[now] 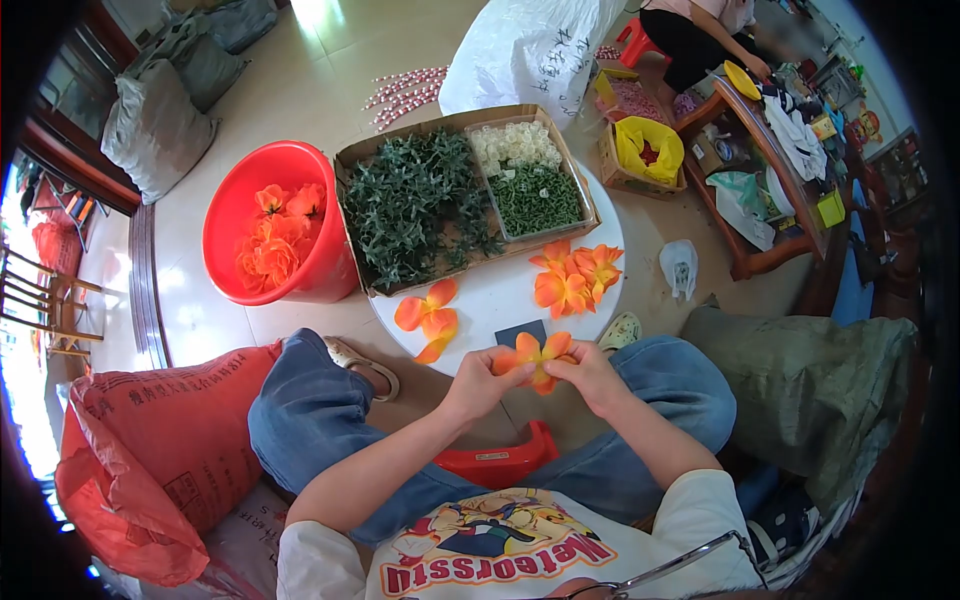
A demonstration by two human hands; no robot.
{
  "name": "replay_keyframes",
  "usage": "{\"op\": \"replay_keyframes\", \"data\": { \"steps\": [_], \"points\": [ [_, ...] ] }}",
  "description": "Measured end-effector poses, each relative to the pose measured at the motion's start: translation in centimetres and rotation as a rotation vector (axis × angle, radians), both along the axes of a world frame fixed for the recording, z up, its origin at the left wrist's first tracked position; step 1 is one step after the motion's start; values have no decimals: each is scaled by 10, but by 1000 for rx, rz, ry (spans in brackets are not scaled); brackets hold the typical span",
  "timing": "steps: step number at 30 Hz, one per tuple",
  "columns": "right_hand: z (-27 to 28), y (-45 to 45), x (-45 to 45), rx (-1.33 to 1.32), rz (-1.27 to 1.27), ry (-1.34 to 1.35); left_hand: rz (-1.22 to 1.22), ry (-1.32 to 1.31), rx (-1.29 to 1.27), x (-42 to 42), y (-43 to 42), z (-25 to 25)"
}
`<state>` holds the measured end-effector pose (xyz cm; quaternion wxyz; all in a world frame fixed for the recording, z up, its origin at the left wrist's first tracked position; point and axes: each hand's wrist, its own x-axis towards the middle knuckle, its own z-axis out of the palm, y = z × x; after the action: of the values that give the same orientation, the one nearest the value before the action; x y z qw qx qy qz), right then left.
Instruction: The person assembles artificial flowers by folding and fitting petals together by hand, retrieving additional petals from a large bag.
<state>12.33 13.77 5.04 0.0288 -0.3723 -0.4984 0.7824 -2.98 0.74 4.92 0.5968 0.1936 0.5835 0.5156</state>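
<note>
Both hands meet over the near edge of the round white table (470,345). My left hand (482,378) and my right hand (592,378) pinch an orange petal piece (541,352) from its two sides. Beyond it a dark square (522,334) lies on the table. Loose orange petals (438,322) are at the table's left, and orange flowers (578,277) at its right. A cardboard box (366,268) holds dark green leaves (410,205), with a clear tray of white pieces (518,146) and small green parts (538,200).
A red bucket (222,262) with orange flowers stands left of the table. Sacks lie at both sides (175,430) (800,390). A person (700,30) sits by a wooden table (745,110) at upper right. A white bag (520,55) stands behind the box.
</note>
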Motion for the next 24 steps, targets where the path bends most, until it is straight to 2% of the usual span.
{"op": "replay_keyframes", "data": {
  "steps": [6, 13, 16, 19, 24],
  "points": [
    [0, -20, 9, -51, 45, -52, 20, 9, -45, 15, -18, -6],
    [12, -19, 3, 72, -109, 21, 188, 73, 82, 17, -2, -4],
    [16, -16, -3, 118, -164, 60, 182, 85, 113, 13, 6, -2],
    [12, -13, -4, 129, -183, 60, 228, -39, 143, 13, 14, -5],
    [0, -13, -3, 83, -204, 53, 193, 18, 100, 13, 15, -13]
  ]
}}
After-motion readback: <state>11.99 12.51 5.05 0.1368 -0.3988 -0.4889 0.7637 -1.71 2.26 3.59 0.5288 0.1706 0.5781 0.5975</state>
